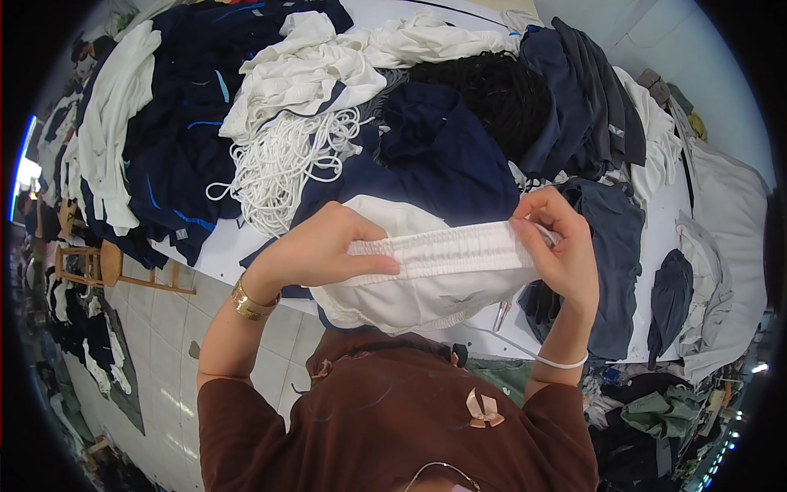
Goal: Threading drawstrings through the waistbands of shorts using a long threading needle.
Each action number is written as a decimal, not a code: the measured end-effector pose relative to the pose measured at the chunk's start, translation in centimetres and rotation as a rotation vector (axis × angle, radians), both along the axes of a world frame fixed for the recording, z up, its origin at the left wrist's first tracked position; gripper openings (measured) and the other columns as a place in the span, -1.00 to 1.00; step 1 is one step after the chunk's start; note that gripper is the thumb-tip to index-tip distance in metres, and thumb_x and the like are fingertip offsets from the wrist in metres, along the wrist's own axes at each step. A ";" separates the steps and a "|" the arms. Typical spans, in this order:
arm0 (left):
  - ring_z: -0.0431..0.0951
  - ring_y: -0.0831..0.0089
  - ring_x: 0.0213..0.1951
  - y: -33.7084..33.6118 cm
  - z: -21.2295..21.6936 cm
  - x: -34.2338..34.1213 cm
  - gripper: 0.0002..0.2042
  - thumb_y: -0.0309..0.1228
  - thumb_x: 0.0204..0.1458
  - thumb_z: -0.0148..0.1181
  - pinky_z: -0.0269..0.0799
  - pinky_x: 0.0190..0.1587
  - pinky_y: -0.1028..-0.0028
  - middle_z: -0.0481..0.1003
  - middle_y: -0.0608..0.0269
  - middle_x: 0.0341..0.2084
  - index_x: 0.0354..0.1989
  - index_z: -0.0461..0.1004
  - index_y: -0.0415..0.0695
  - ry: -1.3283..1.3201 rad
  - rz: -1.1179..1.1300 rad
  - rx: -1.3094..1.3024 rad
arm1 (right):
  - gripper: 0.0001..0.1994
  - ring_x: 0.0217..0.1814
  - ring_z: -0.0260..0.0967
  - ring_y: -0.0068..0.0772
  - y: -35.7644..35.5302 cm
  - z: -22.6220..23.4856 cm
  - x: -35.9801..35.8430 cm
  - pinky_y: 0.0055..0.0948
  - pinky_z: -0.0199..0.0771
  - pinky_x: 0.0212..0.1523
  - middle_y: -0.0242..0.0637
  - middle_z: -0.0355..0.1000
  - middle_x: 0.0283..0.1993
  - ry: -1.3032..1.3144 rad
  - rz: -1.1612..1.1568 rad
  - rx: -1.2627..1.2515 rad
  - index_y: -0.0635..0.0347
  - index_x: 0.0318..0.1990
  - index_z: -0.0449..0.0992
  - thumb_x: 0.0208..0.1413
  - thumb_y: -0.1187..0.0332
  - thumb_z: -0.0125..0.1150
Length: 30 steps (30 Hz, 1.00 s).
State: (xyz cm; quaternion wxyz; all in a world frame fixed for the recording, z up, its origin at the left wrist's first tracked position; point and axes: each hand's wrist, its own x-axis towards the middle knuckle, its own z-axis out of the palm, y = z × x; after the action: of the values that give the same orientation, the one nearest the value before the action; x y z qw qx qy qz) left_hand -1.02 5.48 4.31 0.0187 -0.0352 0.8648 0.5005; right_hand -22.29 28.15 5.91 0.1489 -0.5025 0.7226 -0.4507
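A white garment with a gathered elastic waistband (459, 250) is stretched sideways between my two hands, above the near edge of the table. My left hand (332, 244) grips the band's left part, thumb on the outside and the other fingers hidden inside. At the band's right end, my right hand (560, 238) pinches the edge between thumb and fingertips. Below the band hangs white cloth with a small grey mark. Just behind it lies a dark navy garment (443, 156). A small metal tool (502, 315) rests on the table beside the garment, its kind unclear.
White cord (287, 168) lies in a tangled heap, with white garments (307, 70) behind it. Black cords (496, 94) are piled farther right. Navy clothes (184, 107) cover the left side; dark grey clothes (607, 262) lie right. A wooden stool (111, 264) stands on the floor at left.
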 end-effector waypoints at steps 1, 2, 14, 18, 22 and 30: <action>0.48 0.54 -0.53 -0.1 -0.1 0.1 -0.73 -0.32 -0.03 0.38 0.38 -0.39 0.53 0.58 0.07 -0.54 -0.31 0.61 -0.32 0.004 0.027 0.044 | -0.89 -0.56 0.13 -0.73 -0.2 -0.3 0.2 -0.63 0.09 -0.50 -0.45 0.31 -0.60 -0.112 -0.050 -0.056 0.24 -0.29 0.44 0.05 0.49 0.24; 0.45 0.46 -0.57 -0.3 -0.1 0.2 -0.73 -0.30 -0.03 0.36 0.36 -0.42 0.50 0.54 0.01 -0.57 -0.34 0.61 -0.32 0.013 0.060 0.080 | -0.87 -0.55 0.14 -0.73 -0.3 -0.6 0.3 -0.64 0.10 -0.49 -0.45 0.32 -0.59 -0.171 -0.037 -0.080 0.24 -0.28 0.44 0.04 0.48 0.26; 0.40 0.66 -0.54 -0.9 -0.4 0.2 -0.75 -0.34 -0.04 0.38 0.34 -0.43 0.57 0.56 0.15 -0.59 -0.36 0.61 -0.33 -0.046 0.182 0.142 | -0.84 -0.48 0.33 -0.79 0.5 -2.5 -0.7 -0.70 0.23 -0.46 -0.46 0.46 -0.53 -0.312 0.113 -0.033 0.24 -0.48 0.51 -0.07 0.46 0.44; 0.34 0.64 -0.58 -0.2 -0.1 0.3 -0.74 -0.32 -0.04 0.37 0.30 -0.47 0.54 0.53 0.16 -0.64 -0.38 0.61 -0.33 0.020 0.160 0.063 | -0.83 -0.49 0.30 -0.80 0.6 -2.8 0.2 -0.71 0.22 -0.46 -0.47 0.44 -0.53 -0.237 0.041 -0.049 0.23 -0.47 0.51 -0.07 0.44 0.44; 0.27 0.63 -0.60 0.0 0.2 0.4 -0.74 -0.31 -0.04 0.37 0.26 -0.50 0.52 0.48 0.14 -0.68 -0.41 0.60 -0.32 -0.007 0.176 0.080 | -0.83 -0.47 0.30 -0.79 1.2 -2.5 0.6 -0.70 0.22 -0.45 -0.47 0.45 -0.52 -0.366 0.065 -0.033 0.23 -0.47 0.50 -0.06 0.43 0.44; 0.46 0.67 -0.49 1.3 0.9 -0.8 -0.75 -0.34 -0.07 0.42 0.35 -0.40 0.58 0.59 0.20 -0.54 -0.35 0.62 -0.30 -0.041 0.070 0.025 | -0.75 -0.45 0.28 -0.71 -0.2 -1.5 1.4 -0.62 0.22 -0.44 -0.44 0.40 -0.51 -0.272 0.239 0.051 0.25 -0.43 0.47 -0.08 0.35 0.46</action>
State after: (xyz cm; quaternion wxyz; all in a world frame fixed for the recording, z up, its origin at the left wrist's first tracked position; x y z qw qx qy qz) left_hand -1.82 6.73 5.18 0.0194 -0.0755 0.8562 0.5108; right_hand -20.88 27.95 4.40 0.3104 -0.5152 0.6420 -0.4754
